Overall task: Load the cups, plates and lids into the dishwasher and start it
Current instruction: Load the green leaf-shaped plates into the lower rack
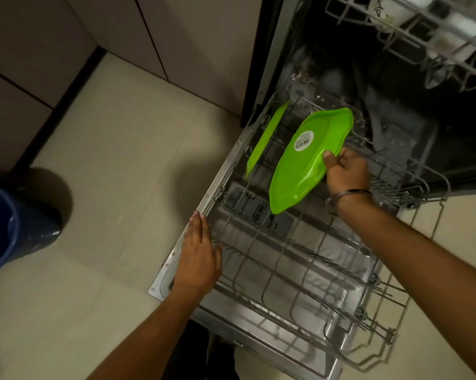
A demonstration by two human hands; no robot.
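The dishwasher's lower wire rack is pulled out over the open door. A bright green plate with a round white sticker stands tilted on edge in the rack, and my right hand grips its right rim. A second green plate stands on edge at the rack's far left. My left hand lies flat, fingers straight, on the left edge of the door beside the rack. The upper rack at top right holds white cups.
A dark blue bin with a liner stands on the pale tiled floor at the left. Beige cabinet fronts run along the back. The near half of the lower rack holds only bare tines.
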